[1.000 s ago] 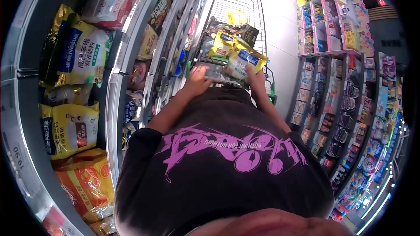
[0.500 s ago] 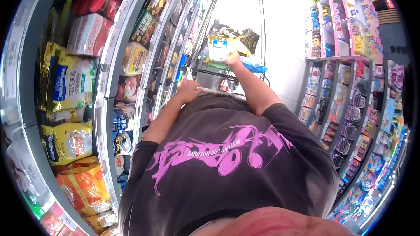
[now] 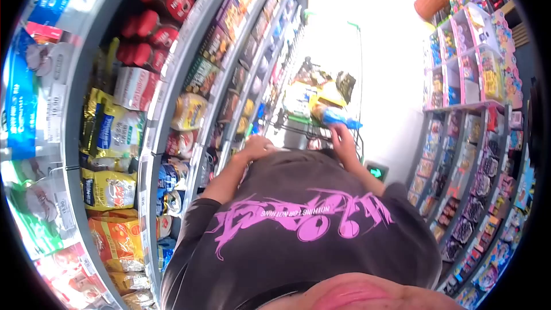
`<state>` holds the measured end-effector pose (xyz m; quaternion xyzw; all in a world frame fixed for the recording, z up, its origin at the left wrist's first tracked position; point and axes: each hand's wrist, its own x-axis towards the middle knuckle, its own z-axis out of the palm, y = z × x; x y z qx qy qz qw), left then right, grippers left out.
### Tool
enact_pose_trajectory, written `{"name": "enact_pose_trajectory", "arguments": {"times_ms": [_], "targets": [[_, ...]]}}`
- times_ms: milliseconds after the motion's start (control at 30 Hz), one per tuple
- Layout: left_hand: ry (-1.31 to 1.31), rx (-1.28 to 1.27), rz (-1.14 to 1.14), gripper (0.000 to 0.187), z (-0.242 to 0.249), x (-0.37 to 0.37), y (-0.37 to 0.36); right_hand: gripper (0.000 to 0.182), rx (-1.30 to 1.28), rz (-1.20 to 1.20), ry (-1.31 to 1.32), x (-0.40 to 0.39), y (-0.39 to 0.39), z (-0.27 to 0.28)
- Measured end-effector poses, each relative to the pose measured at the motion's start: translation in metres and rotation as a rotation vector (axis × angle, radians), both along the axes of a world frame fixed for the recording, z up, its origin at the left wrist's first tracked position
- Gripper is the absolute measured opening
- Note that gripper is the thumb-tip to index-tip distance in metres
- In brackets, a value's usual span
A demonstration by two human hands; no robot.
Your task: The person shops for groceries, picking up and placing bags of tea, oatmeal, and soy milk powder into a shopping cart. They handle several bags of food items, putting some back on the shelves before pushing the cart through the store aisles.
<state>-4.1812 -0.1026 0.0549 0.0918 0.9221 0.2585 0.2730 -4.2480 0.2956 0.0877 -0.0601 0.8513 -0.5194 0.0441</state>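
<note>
My left hand [image 3: 258, 148] is closed around the pale bar of the shopping cart's handle, close to my waist. At the near right edge of the cart [image 3: 304, 130], my right hand [image 3: 344, 142] has its bent fingers against the lower edge of a blue-and-yellow package [image 3: 338, 116]. The fingertips are small and partly blurred. Behind that package, inside the cart, lie a white-and-yellow bag [image 3: 299, 96] and a dark package [image 3: 345, 84], among other goods.
Shelves with yellow milk powder bags [image 3: 109, 188] and red-lidded containers [image 3: 178, 4] run along the left. A pink-edged display rack [image 3: 464, 106] stands at the right, with a wicker basket [image 3: 431, 1] beyond it. A green sign [image 3: 376, 172] glows near my right forearm.
My right hand has left the white-and-yellow bag and come back to the cart's near edge, at the blue-and-yellow package. My left hand stays on the handle. The view has shifted.
</note>
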Motion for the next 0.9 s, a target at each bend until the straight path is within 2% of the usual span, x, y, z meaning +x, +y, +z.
{"name": "enact_pose_trajectory", "arguments": {"times_ms": [33, 100, 167, 200, 233, 300, 500, 600, 733, 833, 867, 900], "targets": [[-0.032, 0.008, 0.008, 0.057, 0.003, -0.005, 0.004, 0.025, 0.019, -0.019, 0.024, 0.014, 0.022, -0.011], [-0.051, -0.025, -0.002, 0.058, 0.011, -0.020, 0.014, 0.031, 0.256, 0.030, 0.098, 0.037, 0.059, -0.005], [-0.069, -0.061, -0.018, 0.060, 0.019, -0.032, 0.019, 0.037, 0.364, 0.052, 0.126, 0.050, 0.077, -0.005], [-0.071, -0.078, -0.027, 0.061, 0.025, -0.039, 0.024, 0.036, 0.568, 0.179, 0.320, 0.047, 0.085, -0.018], [-0.075, -0.093, -0.036, 0.061, 0.027, -0.044, 0.029, 0.035, 0.616, 0.150, 0.335, 0.040, 0.081, -0.018], [-0.104, -0.096, -0.018, 0.062, 0.015, -0.054, 0.033, 0.032, 0.583, 0.055, 0.290, 0.032, 0.079, -0.016], [-0.073, -0.140, -0.045, 0.065, -0.014, -0.100, 0.037, 0.035, 0.574, 0.089, 0.320, 0.000, 0.092, -0.013], [-0.136, -0.187, -0.038, 0.065, 0.004, -0.122, 0.050, 0.036, 0.597, 0.070, 0.367, -0.014, 0.099, -0.020], [-0.163, -0.089, -0.037, 0.064, 0.001, -0.149, 0.059, 0.036, 0.604, 0.065, 0.362, -0.033, 0.104, -0.013], [-0.259, -0.163, -0.016, 0.069, -0.008, -0.169, 0.067, 0.036, 0.623, 0.043, 0.385, -0.049, 0.110, -0.009], [-0.159, -0.162, -0.007, 0.074, -0.011, -0.167, 0.068, 0.036, 0.629, 0.039, 0.390, -0.053, 0.111, -0.009], [-0.177, -0.202, -0.054, 0.075, -0.014, -0.176, 0.070, 0.036, 0.633, 0.036, 0.395, -0.058, 0.112, -0.009]]}}
